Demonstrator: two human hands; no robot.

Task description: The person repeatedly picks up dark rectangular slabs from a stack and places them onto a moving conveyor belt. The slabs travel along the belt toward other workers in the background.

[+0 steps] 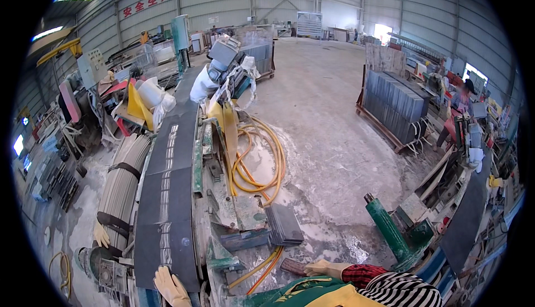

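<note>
My left hand (pixel 171 287), in a cream work glove, lies with fingers stretched out on the near end of a dark grey stone slab (pixel 146 240). That slab and others like it lie end to end on a long conveyor, with a pale shiny streak (pixel 165 195) along their middle. My right hand (pixel 327 268), also gloved, is held low in front of me with its fingers extended to the left. Its fingertips are next to a reddish-brown rounded piece (pixel 293 267); whether they touch it I cannot tell. I see nothing held in either hand.
A stack of dark slabs (pixel 284 225) stands right of the conveyor, near coiled yellow hoses (pixel 278 162). A green cylinder (pixel 387 229) rises at right. Racked slabs (pixel 393 103) stand beyond it, with a person (pixel 461 106) farther right. A machine head (pixel 223 53) overhangs the conveyor.
</note>
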